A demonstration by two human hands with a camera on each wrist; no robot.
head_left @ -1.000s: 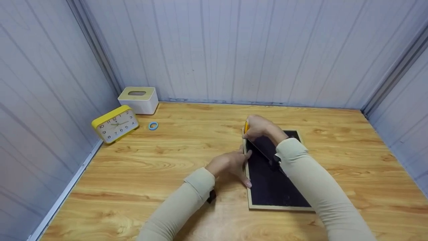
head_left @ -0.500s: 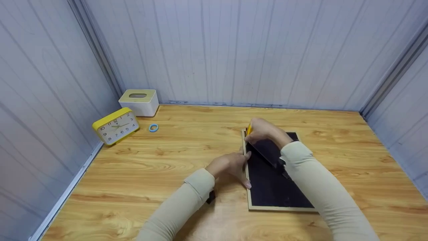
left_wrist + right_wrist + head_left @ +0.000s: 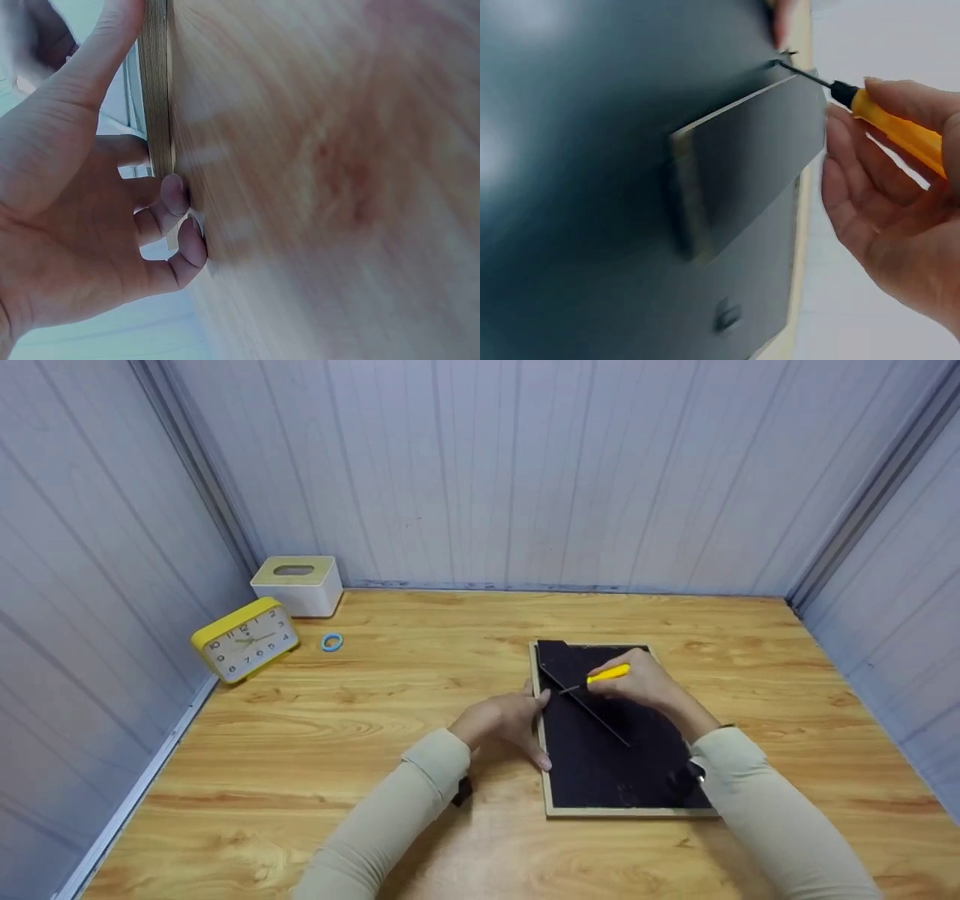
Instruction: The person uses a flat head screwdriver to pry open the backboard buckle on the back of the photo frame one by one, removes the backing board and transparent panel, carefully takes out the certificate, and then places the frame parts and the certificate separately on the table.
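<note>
A picture frame [image 3: 630, 813] lies back side up on the table, with a light wooden border and black backing. Its black stand leg [image 3: 757, 142] runs diagonally across the backing, raised from it at one end. My left hand [image 3: 506, 725] grips the frame's left edge, thumb at the border; in the left wrist view, bent fingertips meet the wooden edge [image 3: 156, 90] near the tabletop. My right hand [image 3: 637, 682] holds a yellow-handled screwdriver [image 3: 900, 127] over the backing. Its tip points left, close to a small metal tab [image 3: 789, 52] by the border.
Another small metal tab [image 3: 726, 319] shows on the backing. At the table's left stand a yellow alarm clock [image 3: 246, 639] and a white tissue box [image 3: 300, 589] with a wooden top. A blue ring [image 3: 331, 642] lies near them. Pale panel walls enclose the table.
My right hand has drawn back from the frame's upper left edge towards the right, swinging the screwdriver so its tip points left. More of the stand leg shows. My left hand keeps its hold.
</note>
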